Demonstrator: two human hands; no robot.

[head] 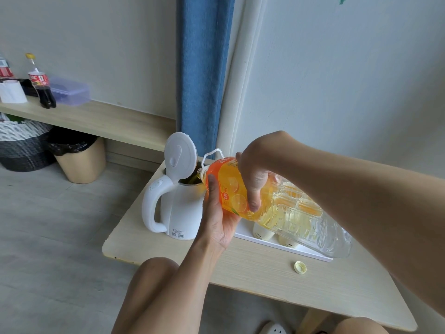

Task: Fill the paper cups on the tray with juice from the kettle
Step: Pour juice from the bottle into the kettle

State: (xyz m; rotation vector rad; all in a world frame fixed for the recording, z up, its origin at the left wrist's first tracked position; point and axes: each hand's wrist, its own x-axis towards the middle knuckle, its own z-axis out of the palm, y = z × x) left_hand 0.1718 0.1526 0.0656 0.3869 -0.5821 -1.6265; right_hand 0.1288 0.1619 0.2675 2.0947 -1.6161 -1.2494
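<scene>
A white electric kettle point(178, 208) stands on the left end of the small table with its lid point(180, 155) flipped up. A large clear juice bottle point(284, 208) with an orange label is tipped sideways, its mouth over the kettle's opening. My left hand point(216, 213) supports the bottle from below near the neck. My right hand point(252, 174) grips it from above at the label. Behind the bottle, pale paper cups point(263, 233) stand on a white tray point(310, 251), mostly hidden by the bottle.
The bottle's yellow cap point(300, 267) lies on the wooden table point(265, 278) in front of the tray. A bin with a black bag point(77, 157) and a woven basket point(21, 145) stand on the floor left. A shelf point(96, 119) holds cola bottles and a plastic box.
</scene>
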